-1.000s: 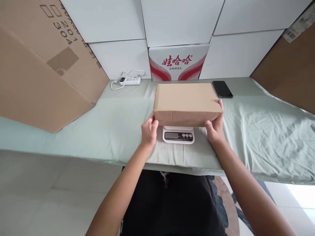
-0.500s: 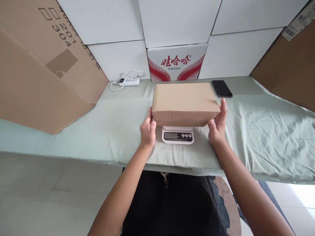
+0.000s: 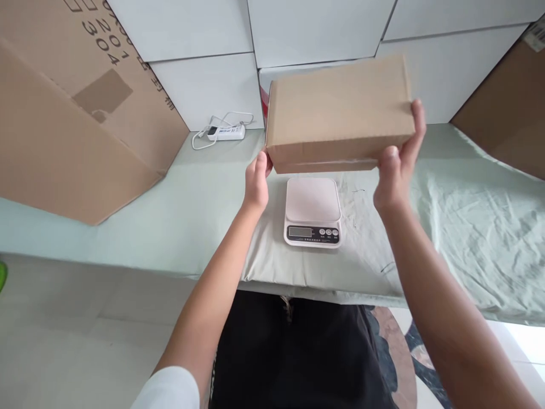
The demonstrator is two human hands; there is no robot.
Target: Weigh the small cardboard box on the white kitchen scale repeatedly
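A closed brown cardboard box is held in the air above the table, its right side a little higher than its left. My left hand grips the lower left corner, with the thumb in front and the other fingers mostly hidden. At the right end, my right hand holds the box with its thumb on the front face and a finger along the side. Below and nearer to me, a white kitchen scale lies on the cloth with a bare platform. Its display looks blank.
A pale green cloth covers the table. A white device with a cable lies at the back left. Large cardboard boxes stand at the left and right. White boxes form a wall behind.
Both hands have lifted the cardboard box off the scale, up and away from me, uncovering the platform. The box now hides most of the red-printed carton and the phone's spot.
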